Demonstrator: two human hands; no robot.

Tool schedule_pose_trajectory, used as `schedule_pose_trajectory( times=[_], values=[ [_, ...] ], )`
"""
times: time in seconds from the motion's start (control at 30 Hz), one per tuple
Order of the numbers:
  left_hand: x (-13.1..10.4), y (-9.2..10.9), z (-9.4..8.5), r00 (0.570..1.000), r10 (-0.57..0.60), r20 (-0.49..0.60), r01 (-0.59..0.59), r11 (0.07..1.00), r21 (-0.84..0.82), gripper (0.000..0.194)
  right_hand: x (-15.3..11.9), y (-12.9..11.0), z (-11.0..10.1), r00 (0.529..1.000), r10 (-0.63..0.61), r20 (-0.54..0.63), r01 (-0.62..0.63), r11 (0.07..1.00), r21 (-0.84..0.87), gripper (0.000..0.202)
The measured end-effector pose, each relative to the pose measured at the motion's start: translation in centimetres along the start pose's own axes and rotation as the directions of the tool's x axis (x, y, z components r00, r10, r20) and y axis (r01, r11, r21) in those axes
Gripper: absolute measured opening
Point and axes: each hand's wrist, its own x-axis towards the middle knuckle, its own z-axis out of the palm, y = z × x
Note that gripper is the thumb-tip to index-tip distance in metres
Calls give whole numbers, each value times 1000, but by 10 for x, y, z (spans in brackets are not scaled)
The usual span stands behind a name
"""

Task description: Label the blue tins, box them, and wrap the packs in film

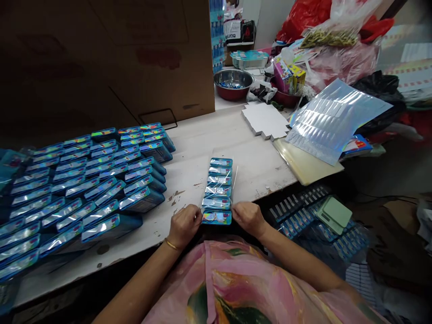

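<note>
Row of six small blue packs [218, 191] on the white surface [189, 150], seen from above; the row runs straight away from the person, its nearest pack at the front edge. Clear film [236, 175] shows along the row, its edge standing out on the right. The left hand [184, 225], with a bracelet [171, 244] at the wrist, is set at the near left corner of the row; the right hand [249, 218] is set at the near right corner. The fingers of both are curled closed beside the nearest pack; whether they pinch the film cannot be told. To the left, many blue boxes [101, 184] stand in close ranks before a large cardboard box [108, 63]. Beyond the row, to the right, lie a stack of white notched card [265, 118] and shiny sheets [334, 117]; a metal bowl [234, 90] stands farther back. Below the surface, at right, a pale green device [335, 214] rests on further blue packs.
</note>
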Motion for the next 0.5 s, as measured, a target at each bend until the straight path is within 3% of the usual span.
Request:
schedule_pose_trajectory(
  times=[0.1, 0.17, 0.23, 0.33, 0.5],
  values=[
    [-10, 2, 2, 984, -178, 24, 178, 984, -1, 6, -11, -7, -7, 998, 62, -22, -61, 996, 60, 16],
    [-20, 5, 6, 940, -337, 58, 337, 941, -6, 19, -27, -18, -10, 991, 131, 11, -131, 980, 152, 15],
    [-26, 7, 13, 894, -423, 145, 429, 903, -12, 28, -39, -31, -6, 985, 125, 120, -154, 948, 279, 19],
    [-31, 5, 24, 872, -408, 272, 423, 906, 3, 18, -44, -45, 11, 948, 36, 316, -181, 879, 442, 22],
    [-36, -2, 32, 893, -352, 281, 325, 935, 140, 31, -35, -53, 37, 879, 179, 442, -368, 844, 391, 30]
  ],
)
